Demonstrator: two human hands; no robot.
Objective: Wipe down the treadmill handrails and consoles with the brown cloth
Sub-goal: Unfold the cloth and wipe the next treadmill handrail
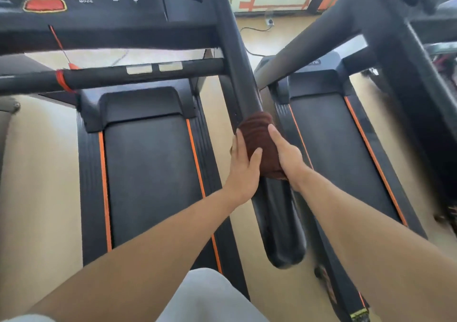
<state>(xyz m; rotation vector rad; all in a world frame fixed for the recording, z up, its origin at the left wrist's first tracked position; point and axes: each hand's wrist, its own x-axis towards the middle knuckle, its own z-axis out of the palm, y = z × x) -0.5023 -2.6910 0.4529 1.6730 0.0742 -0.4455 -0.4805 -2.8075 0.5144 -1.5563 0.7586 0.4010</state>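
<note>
Both hands, left (243, 166) and right (286, 155), gripped the cloth (258, 134) wrapped round the handrail (243, 79), fingers curled over it

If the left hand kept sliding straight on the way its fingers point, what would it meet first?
Probably only more handrail. The left hand points up along it, holding the cloth with the right hand. The crossbar joint comes next, though depth is unclear.

Two treadmills: one (148, 173) on the left, one (333, 148) on the right. One brown cloth (259, 138). Two hands on it, left (243, 166) and right (286, 153). One console (99, 0). Two silver pads (154, 68) on the crossbar (111, 75).
</note>
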